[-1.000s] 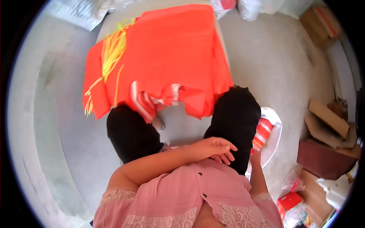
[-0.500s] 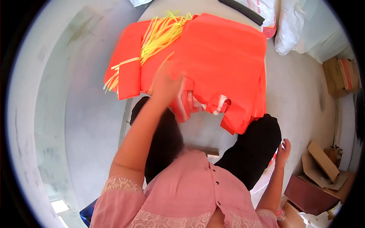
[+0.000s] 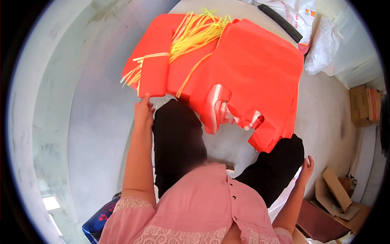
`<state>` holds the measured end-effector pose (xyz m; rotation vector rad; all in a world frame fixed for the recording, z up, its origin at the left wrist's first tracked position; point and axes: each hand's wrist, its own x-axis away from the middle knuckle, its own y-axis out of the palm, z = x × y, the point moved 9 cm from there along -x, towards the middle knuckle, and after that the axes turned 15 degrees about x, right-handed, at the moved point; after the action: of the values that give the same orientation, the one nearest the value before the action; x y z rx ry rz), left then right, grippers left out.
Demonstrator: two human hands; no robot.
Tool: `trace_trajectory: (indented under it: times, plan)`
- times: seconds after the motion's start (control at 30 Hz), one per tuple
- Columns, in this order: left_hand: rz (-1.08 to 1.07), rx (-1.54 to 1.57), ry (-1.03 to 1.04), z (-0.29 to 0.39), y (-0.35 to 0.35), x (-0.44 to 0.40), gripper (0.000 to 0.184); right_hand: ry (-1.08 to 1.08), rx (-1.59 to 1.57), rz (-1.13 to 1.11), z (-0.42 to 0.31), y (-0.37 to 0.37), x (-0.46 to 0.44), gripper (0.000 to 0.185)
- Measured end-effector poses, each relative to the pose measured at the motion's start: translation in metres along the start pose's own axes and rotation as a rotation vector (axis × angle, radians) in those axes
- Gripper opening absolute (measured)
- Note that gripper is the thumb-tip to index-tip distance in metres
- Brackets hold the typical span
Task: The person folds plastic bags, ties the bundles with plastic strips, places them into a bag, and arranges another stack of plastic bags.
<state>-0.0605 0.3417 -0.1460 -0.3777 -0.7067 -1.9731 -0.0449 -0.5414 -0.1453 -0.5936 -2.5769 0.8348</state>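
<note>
A thick stack of red plastic bags (image 3: 256,69) lies across my knees and the surface in front, its striped handles hanging over the near edge. Yellow strips (image 3: 195,40) lie loose on the red layers at the left. Beside them is a folded red bundle (image 3: 154,75) tied with a yellow strip. My left hand (image 3: 145,110) is at the bundle's lower edge; one fingertip meets that edge and the fingers are apart, with nothing seen in them. My right hand (image 3: 306,168) is beside my right knee, fingers apart and empty, away from the stack.
A black bar (image 3: 280,23) lies at the far edge near white plastic bags (image 3: 323,46). Cardboard boxes (image 3: 361,105) stand at the right, with cut cardboard (image 3: 335,191) lower down. A dark blue patterned item (image 3: 99,217) is at the lower left.
My left hand has gone from my lap, across the red bags, to the tied bundle's lower edge. My right hand has risen from the white bag beside my knee. The view has shifted.
</note>
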Motion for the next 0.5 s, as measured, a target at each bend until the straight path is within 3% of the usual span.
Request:
trace_trajectory:
  times: [0.03,0.13,0.33,0.5]
  plan:
    - [0.019,0.194,-0.125,-0.014,-0.001,0.003,0.064,0.003,0.007,0.04,-0.004,-0.005,0.002,0.043]
    - [-0.164,0.404,-0.244,-0.018,0.029,0.017,0.065,0.015,-0.013,0.127,-0.016,-0.015,0.009,0.044]
    - [0.03,0.667,-0.29,-0.031,0.047,0.006,0.052,0.058,-0.162,0.148,0.002,-0.033,0.009,0.043]
    - [-0.005,0.662,-0.194,-0.03,0.046,-0.004,0.04,0.09,-0.25,0.12,0.021,-0.032,0.017,0.041]
